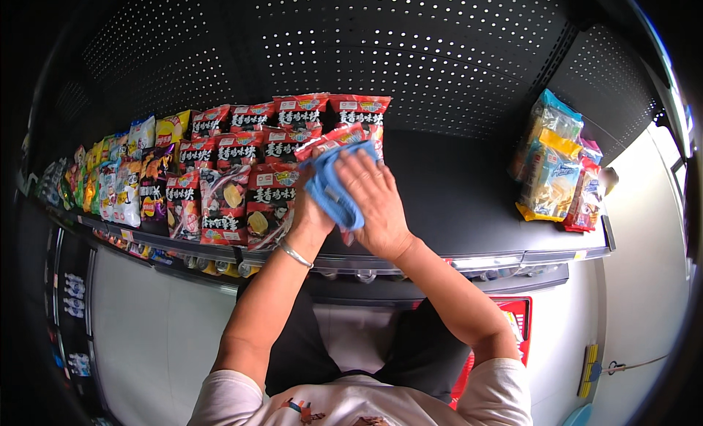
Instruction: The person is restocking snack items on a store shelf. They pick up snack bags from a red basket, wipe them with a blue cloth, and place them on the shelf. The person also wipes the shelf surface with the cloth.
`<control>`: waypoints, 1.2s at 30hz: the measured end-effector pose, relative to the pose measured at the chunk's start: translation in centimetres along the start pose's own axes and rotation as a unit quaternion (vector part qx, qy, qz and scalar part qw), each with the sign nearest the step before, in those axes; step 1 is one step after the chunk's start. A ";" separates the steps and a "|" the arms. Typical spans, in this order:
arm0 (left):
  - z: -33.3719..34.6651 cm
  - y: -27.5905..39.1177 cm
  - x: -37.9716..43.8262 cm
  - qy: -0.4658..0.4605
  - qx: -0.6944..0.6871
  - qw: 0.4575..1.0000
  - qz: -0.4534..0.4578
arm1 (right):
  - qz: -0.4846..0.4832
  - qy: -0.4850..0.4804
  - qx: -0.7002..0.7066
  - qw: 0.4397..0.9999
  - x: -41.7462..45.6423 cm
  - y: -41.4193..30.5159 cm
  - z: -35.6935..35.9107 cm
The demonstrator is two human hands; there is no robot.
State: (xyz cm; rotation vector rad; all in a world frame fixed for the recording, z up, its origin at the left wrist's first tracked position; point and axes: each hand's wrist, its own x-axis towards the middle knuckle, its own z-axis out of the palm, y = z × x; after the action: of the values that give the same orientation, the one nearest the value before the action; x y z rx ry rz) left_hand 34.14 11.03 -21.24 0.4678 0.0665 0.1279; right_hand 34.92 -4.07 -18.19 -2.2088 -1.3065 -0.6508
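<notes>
Both my hands are over the shelf at the right end of rows of red snack bags [225,198]. My left hand [312,206], with a silver bangle at the wrist, grips a red snack bag [332,138] from its left side. A folded blue cloth [335,192] lies against the front of this bag. My right hand [373,201] presses flat on the cloth, its fingers pointing up and left. The hands and the cloth hide most of the bag. More red bags [360,110] stand upright just behind.
Other snack bags [126,190] line the shelf to the left. At its right end stand clear and yellow food packs [552,173]. A black perforated panel [384,52] backs the black shelf [450,206]. A red basket [522,310] and a yellow mop head [587,371] are below right.
</notes>
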 end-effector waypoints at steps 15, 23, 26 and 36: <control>1.8 -0.1 -0.7 0.033 0.180 0.981 0.066 | 0.329 0.085 0.489 0.803 -2.5 3.3 0.7; 4.3 -2.2 -1.7 0.090 0.395 0.905 0.132 | 0.333 0.121 0.535 0.767 -2.5 3.6 -0.6; 4.1 -2.7 -2.0 0.078 0.457 0.882 0.089 | 0.382 0.094 0.694 0.603 -1.9 3.8 -2.7; 3.8 -2.2 -0.7 0.121 0.351 0.922 0.109 | 0.393 -0.015 0.637 0.663 -3.2 1.7 -4.2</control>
State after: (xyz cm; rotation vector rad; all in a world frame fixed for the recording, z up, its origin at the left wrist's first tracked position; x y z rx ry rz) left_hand 34.03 7.31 -18.85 1.1787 0.3091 0.3871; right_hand 34.45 -9.53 -17.28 -1.2438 -0.3355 0.5542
